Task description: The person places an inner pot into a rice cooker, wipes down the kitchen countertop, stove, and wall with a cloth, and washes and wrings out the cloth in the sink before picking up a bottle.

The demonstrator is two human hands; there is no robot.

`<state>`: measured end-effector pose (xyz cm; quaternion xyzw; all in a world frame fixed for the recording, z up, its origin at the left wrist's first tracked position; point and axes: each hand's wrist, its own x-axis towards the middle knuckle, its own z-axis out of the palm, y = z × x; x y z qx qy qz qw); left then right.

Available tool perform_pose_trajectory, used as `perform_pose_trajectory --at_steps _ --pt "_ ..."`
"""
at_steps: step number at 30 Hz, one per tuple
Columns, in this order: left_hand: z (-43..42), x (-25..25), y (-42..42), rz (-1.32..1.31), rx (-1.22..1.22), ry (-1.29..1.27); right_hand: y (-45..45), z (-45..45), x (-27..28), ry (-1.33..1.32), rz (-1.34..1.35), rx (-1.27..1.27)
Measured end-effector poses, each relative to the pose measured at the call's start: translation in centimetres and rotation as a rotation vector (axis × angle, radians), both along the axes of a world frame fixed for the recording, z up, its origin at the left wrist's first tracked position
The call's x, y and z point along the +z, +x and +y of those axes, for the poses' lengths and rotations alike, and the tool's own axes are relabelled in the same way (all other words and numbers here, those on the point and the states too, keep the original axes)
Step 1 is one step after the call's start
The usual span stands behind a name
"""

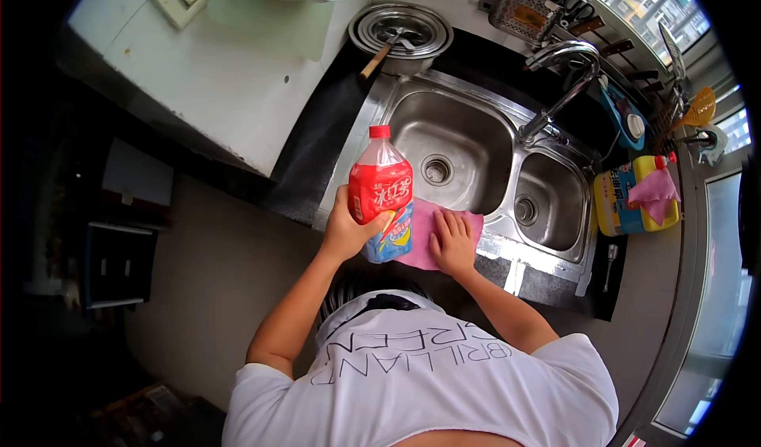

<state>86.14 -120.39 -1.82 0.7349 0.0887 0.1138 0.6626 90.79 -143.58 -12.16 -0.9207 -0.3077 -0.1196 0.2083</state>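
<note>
My left hand [349,227] is wrapped round a plastic drink bottle [384,197] with a red cap and a red and blue label. The bottle stands upright in view, just in front of the sink's near edge; whether its base rests on anything is hard to see. Flat on a pink cloth [424,257] lies my right hand [453,243], fingers stretched out. The cloth spreads over the near rim of the double steel sink [495,225], partly hidden behind the bottle.
A chrome tap [583,78] arches over the sink. Nested steel bowls [400,59] with a wooden-handled tool stand at the back left. To the right are a yellow jug [614,201] with a pink cloth draped on it and a small metal tool [609,269]. A white counter [230,90] lies left.
</note>
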Motion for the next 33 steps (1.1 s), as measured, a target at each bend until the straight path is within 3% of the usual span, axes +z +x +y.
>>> perform_pose_trajectory --at_steps 6,11,13,15,17,18,20,25,27,29,31,33 --pt "5.9 -0.7 -10.0 -0.108 0.324 0.173 -0.4 0.7 -0.2 -0.098 -0.009 0.001" --pt "10.6 -1.1 -20.8 -0.004 0.678 0.267 0.2 0.7 -0.6 -0.206 0.021 0.093" --pt "12.4 -1.1 -25.2 0.036 0.786 0.341 0.9 1.1 -0.9 -0.371 0.091 0.010" --pt "14.4 -1.7 -29.5 0.035 0.872 0.338 0.1 4.9 0.7 -0.371 -0.205 0.081" --pt "16.1 -2.4 -33.5 0.060 0.946 0.353 -1.7 12.5 3.0 -0.080 0.005 0.309" --pt "16.6 -2.5 -35.1 0.063 0.977 0.343 -3.7 17.0 4.2 0.068 0.353 0.315" --pt "17.9 -1.9 -38.5 0.185 1.013 0.345 -10.4 27.2 7.3 0.216 0.732 0.504" --pt "20.1 -2.9 -46.0 0.337 1.128 0.319 -27.7 45.7 14.4 -0.014 0.773 1.216" --pt "20.9 -3.8 -48.8 0.345 1.201 0.332 -32.9 50.4 14.6 -0.180 0.711 1.369" --pt "21.9 -4.8 -51.3 0.377 1.242 0.209 -37.3 53.6 13.0 -0.167 0.513 1.481" --pt "23.2 -5.2 -53.8 0.399 1.292 0.152 -41.1 56.6 11.2 -0.146 0.495 1.577" --pt "25.4 -7.1 -55.9 0.230 1.355 0.029 -44.9 59.2 10.5 -0.168 0.472 1.708"
